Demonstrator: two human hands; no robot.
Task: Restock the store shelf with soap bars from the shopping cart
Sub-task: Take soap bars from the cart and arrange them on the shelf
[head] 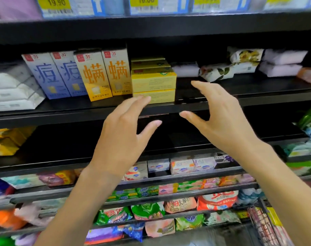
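The shelving (pixel 151 110) fills your whole view, black tiers running from top to bottom, its ends cut off at both sides. At 12 o'clock the price tags (pixel 53 4) are cropped by the top edge and blurred; only "19.90" reads. The lower tiers, from 5 to 7 o'clock, hold packets (pixel 147 210) too smeared to name. At 4 o'clock a corner of the cart (pixel 263 226) shows as wire mesh, mostly cut off, and you cannot tell what lies in it.

Your arms come up from the bottom edge and cover part of the middle tiers. Your left hand (pixel 122 128) is raised before the shelf lip, fingers straight and spread, gripping nothing; its fingertips overlap the lowest yellow box in the picture, but contact cannot be judged. Your right hand (pixel 222 118) hangs at 3 o'clock of the left one, fingers loosely arched, thumb pointing toward the left hand, also holding nothing. The two hands are apart, a gap between them.

The soap is on the shelf: a stack of yellow boxes (pixel 153 82) just above your left fingertips, near centre. At 9 o'clock of the stack stand four tall cartons (pixel 96 75), two blue, two orange. At 2 o'clock lie wrapped bars (pixel 218 71), soft-edged and hard to read.
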